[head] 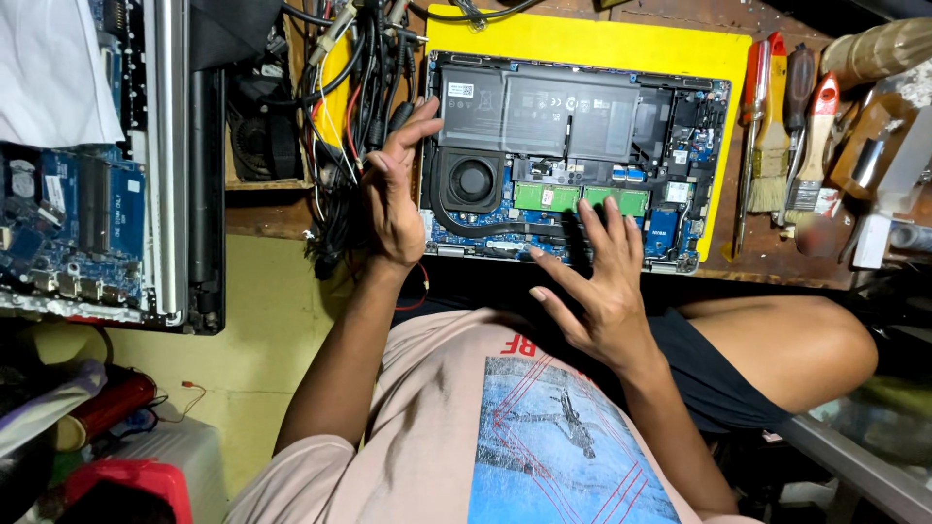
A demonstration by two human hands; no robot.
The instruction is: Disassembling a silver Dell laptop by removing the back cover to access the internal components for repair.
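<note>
Left hand (pixel 393 199) spread, bracing the opened laptop's (pixel 573 160) left edge.
Right hand (pixel 597 281) splayed, fingertips on the front edge; I judged light pressure best, clear of the green memory modules (pixel 581 199).

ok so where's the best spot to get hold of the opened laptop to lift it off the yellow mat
Probably by its two short side edges, one hand from each side. The opened laptop lies flat on the yellow mat, boards and fan exposed, so only the rim is safe to hold. The left hand is already at the left edge; the right hand rests on the near edge.
</note>
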